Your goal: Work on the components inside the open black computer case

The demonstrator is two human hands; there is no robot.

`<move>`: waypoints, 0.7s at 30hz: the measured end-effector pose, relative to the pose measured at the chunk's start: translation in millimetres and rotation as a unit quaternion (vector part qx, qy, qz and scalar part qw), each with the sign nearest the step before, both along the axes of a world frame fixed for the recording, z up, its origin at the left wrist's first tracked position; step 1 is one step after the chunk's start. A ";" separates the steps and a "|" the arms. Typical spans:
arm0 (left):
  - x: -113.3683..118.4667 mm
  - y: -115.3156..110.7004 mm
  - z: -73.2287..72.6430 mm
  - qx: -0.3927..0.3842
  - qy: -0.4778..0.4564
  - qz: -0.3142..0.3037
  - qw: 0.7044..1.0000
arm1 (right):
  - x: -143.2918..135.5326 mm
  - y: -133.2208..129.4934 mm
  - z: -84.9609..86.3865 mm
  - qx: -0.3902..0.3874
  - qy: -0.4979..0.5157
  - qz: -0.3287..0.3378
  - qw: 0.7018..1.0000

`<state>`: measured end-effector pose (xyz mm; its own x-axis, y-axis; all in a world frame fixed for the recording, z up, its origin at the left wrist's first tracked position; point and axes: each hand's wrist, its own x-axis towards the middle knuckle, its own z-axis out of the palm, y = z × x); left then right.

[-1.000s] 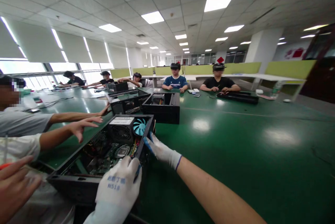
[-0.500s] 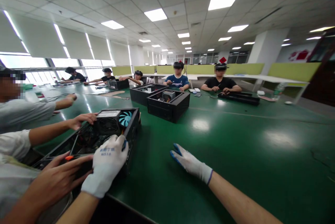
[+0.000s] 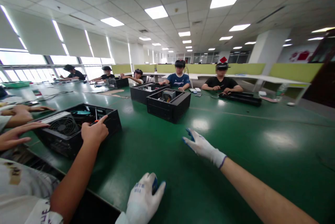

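Observation:
My left hand [image 3: 145, 196], in a white glove with blue fingertips, is at the bottom centre over the green table [image 3: 162, 150]. Its thumb stands apart from the curled fingers, and nothing shows in it. To the right, my right hand [image 3: 202, 145], gloved the same way, is over the table with fingers apart and holds nothing. An open black computer case [image 3: 112, 121] with a power supply fan and a light blue fan lies at the left. A co-worker's bare hand [image 3: 94, 129] is on it with a screwdriver, apart from my left hand.
Two more open black cases [image 3: 163, 110] stand mid-table. Another co-worker's hands [image 3: 22, 114] are at the left edge. Several people sit along the far side, one behind a long black object [image 3: 240, 99]. A clear bottle [image 3: 281, 91] stands at the far right.
My left hand has left the case and moved right and down. The case has turned and shifted left, with the co-worker's hand now over it. My right hand has moved slightly right and up.

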<state>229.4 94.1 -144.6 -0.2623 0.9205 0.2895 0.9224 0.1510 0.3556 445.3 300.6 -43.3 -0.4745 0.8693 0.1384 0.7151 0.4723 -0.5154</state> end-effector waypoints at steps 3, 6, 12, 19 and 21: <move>1.0 -6.1 0.0 0.024 -0.006 0.002 1.000 | -15.1 32.4 24.1 0.079 -0.052 -0.005 0.996; -28.8 2.4 30.2 0.064 -0.032 -0.002 0.997 | -39.7 69.5 42.3 0.112 -0.083 -0.002 0.990; -194.6 27.0 88.0 0.107 -0.132 -0.009 0.985 | -101.0 141.0 63.9 0.170 -0.163 0.009 0.972; -219.6 8.8 36.8 0.173 -0.106 -0.028 0.979 | -157.6 200.8 68.8 0.185 -0.220 -0.009 0.958; -208.7 4.2 27.8 0.169 -0.098 -0.057 0.979 | -163.2 209.4 64.7 0.190 -0.230 -0.017 0.954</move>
